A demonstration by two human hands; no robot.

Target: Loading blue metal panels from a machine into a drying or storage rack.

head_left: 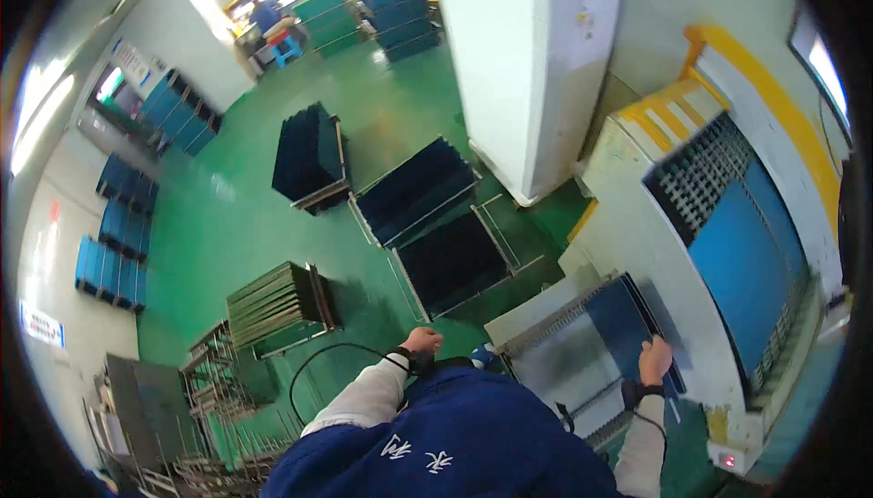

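My right hand (655, 360) is closed at the outer edge of a dark blue panel (621, 321). That thin, flat panel lies at the end of a pale infeed bed (559, 359), beside the machine's white side. My left hand (423, 341) hangs in front of my body, over the floor, with its fingers curled and no object visible in it. Dark bands circle both wrists, and a black cord loops out from the left one. How far my right fingers wrap under the panel is hidden.
A large white machine (627, 166) with yellow parts carries a blue sheet (747, 239) on its rollers at the right. Racks of dark panels (455, 261) stand on the green floor (223, 225) ahead. A white pillar (523, 61) rises behind them. Metal racks (218, 380) are at the left.
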